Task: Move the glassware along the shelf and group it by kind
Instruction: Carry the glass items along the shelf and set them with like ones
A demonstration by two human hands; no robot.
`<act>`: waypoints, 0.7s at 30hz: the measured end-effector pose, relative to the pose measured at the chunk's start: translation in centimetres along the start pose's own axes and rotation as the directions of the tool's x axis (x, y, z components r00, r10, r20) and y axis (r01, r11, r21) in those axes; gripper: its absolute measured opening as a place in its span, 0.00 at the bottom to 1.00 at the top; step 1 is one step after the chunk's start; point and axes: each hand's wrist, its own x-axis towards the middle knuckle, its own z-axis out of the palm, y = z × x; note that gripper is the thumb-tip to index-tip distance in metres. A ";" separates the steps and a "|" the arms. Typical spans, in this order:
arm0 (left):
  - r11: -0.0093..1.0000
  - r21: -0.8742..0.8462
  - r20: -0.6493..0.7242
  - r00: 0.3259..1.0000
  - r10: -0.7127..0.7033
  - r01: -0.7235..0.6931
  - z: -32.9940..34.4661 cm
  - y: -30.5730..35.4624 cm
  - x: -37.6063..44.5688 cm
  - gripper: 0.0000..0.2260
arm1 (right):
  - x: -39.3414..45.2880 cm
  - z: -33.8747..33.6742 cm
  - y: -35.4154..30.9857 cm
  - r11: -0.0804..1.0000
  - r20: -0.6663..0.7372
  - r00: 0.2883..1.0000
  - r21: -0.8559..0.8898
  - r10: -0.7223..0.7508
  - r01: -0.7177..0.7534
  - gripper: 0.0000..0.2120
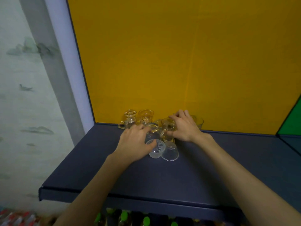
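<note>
Several small clear glasses cluster at the back of a dark blue shelf (114, 173). My left hand (133, 144) wraps around a gold-rimmed glass (153, 129), with its thumb against a frosted ribbed cup (156, 150). My right hand (184, 128) grips a gold-tinted glass (168, 125) from the right. A clear cup (170, 152) stands upside down beside the frosted one. Two waisted glass carafes (130, 119) (146, 116) stand by the yellow back wall. Another glass (197, 122) shows partly behind my right hand.
The yellow back panel (179, 62) closes the shelf behind the glasses. A green panel (291, 123) begins at the far right. Bottles with green caps (124, 216) stand on the level below. A painted wall lies left of the shelf.
</note>
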 end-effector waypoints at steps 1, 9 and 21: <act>1.000 0.000 0.021 1.000 0.002 -0.002 0.2 0.0 -0.1 0.22 | -0.1 0.0 0.0 1.000 0.001 1.000 -0.009 0.014 -0.014 0.39; 0.999 0.023 0.092 0.995 0.036 -0.038 1.2 -0.1 -0.6 0.25 | -1.3 0.3 0.3 0.992 -0.038 0.992 0.032 0.119 -0.118 0.41; 0.991 -0.134 0.113 0.994 -0.004 0.019 2.9 0.0 -1.5 0.24 | -3.2 1.2 0.8 0.775 0.057 0.904 0.493 0.424 -0.394 0.39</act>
